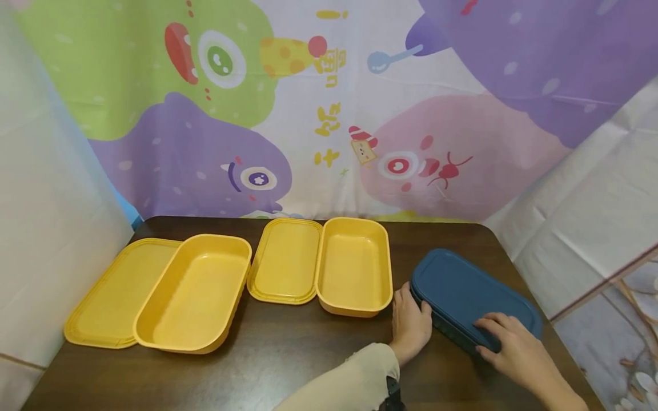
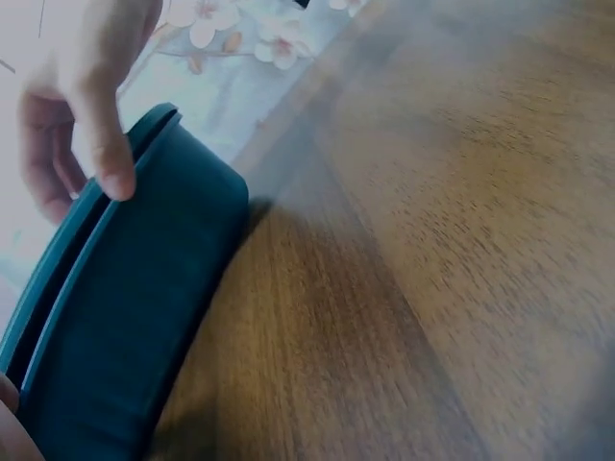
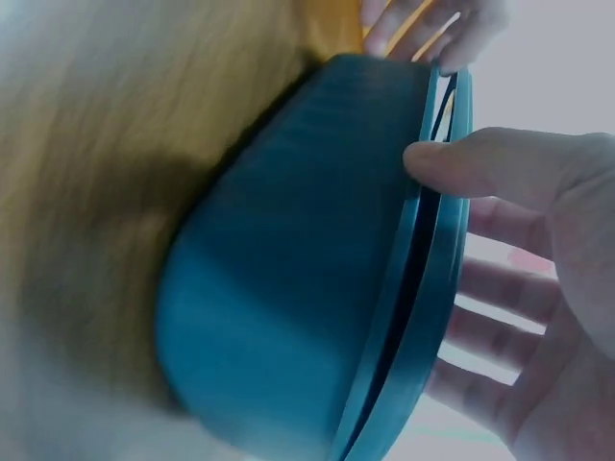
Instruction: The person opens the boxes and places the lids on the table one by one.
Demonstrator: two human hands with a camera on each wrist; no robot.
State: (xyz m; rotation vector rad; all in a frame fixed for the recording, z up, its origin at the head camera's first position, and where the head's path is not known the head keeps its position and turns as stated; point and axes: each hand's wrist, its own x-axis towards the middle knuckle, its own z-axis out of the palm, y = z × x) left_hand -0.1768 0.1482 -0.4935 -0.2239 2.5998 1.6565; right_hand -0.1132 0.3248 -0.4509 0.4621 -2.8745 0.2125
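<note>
A dark blue lid [image 1: 473, 291] lies over a blue rectangular food box [image 3: 288, 259] at the right side of the table. Along the long near side a narrow dark gap shows between lid and box rim. My left hand [image 1: 411, 325] grips the box's left corner, fingers around the end and thumb at the front. At the near right edge my right hand [image 1: 519, 348] holds the lid, fingertips on its top and thumb at the rim below. Nearest the left hand stands a smaller yellow box [image 1: 354, 268], uncovered.
A yellow lid [image 1: 288, 260] lies left of the smaller yellow box. Farther left a larger yellow box [image 1: 197, 297] overlaps another yellow lid [image 1: 118, 297]. The brown table [image 1: 288, 354] meets a cartoon-printed curtain [image 1: 319, 114] behind, with pale sheets at both sides.
</note>
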